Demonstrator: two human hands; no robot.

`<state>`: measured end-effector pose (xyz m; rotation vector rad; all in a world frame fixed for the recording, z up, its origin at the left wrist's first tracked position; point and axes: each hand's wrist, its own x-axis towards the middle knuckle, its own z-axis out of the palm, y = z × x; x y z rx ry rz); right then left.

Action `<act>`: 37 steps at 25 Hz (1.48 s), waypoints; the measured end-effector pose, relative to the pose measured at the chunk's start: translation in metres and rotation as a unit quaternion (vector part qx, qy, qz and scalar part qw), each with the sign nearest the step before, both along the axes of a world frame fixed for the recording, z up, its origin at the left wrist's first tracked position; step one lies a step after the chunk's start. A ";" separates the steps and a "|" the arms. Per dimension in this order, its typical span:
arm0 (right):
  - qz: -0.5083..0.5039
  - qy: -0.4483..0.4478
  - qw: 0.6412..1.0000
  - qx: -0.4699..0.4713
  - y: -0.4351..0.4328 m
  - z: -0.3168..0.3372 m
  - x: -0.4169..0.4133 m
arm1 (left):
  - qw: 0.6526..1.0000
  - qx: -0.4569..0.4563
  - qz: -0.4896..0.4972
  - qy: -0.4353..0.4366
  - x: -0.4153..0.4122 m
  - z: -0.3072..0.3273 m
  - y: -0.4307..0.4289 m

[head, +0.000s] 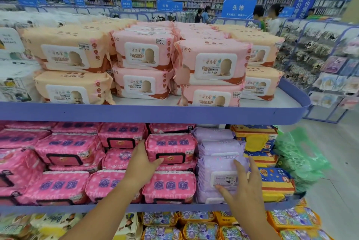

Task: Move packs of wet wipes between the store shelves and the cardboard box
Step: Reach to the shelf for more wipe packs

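Both my hands reach into the middle shelf. My left hand point(142, 164) lies with straight fingers against the left side of a bright pink pack point(171, 148) that sits on top of its stack. Spread fingers of my right hand point(245, 185) touch the front of a lilac pack point(217, 170) with a white lid, in the stack to the right of the pink ones. Neither pack is lifted. No cardboard box is in view.
The top shelf point(155, 113) holds peach and pale pink baby wipes packs. Yellow and blue packs point(272, 183) stand right of the lilac stack, and green plastic bags point(297, 154) hang at the shelf end. People stand in the far aisle.
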<state>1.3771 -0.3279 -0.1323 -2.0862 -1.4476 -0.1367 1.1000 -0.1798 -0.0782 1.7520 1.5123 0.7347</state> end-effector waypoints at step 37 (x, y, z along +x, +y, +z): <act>0.338 0.324 0.818 -0.334 -0.120 -0.024 -0.439 | 0.955 -0.107 0.273 -0.050 -0.409 -0.062 -0.356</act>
